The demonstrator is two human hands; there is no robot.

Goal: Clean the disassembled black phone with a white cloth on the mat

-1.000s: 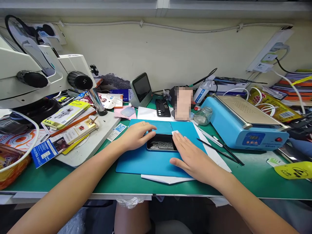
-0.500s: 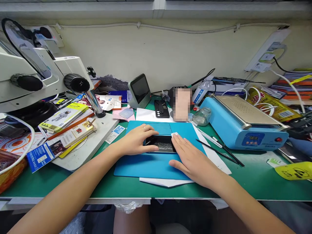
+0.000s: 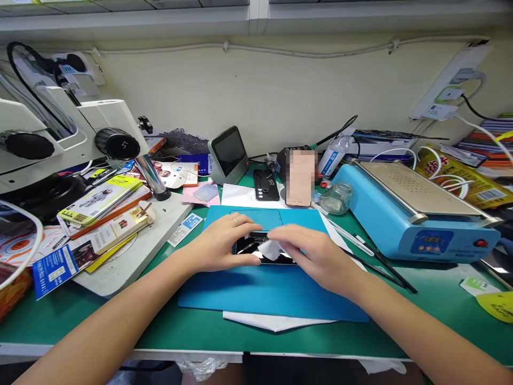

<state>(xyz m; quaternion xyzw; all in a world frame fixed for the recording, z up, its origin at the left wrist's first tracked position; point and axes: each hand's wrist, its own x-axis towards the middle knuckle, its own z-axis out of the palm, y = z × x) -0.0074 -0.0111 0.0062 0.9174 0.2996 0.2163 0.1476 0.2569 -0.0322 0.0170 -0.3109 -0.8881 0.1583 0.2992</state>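
A phone (image 3: 247, 247) with a dark, glossy face lies sideways on the blue mat (image 3: 256, 291). My left hand (image 3: 220, 240) grips its left end, thumb along the near edge and fingers along the far edge. Over the phone's right part is my right hand (image 3: 316, 256), with a crumpled white wipe (image 3: 270, 249) pinched in its closed fingers. The wipe hangs just above or on the phone's face; I cannot tell which. My right hand hides the phone's right end.
At the right stands a blue heating plate machine (image 3: 404, 224), near black tweezers (image 3: 395, 272). A glass jar (image 3: 336, 199), a black phone case (image 3: 266, 185) and a small display (image 3: 229, 155) stand behind the mat. A microscope stand (image 3: 116, 262) carrying boxes is at left.
My right hand has lifted from lying flat on the phone's right end and curled its fingers around the wipe, moving it left. The left hand keeps its grip. The view has shifted slightly.
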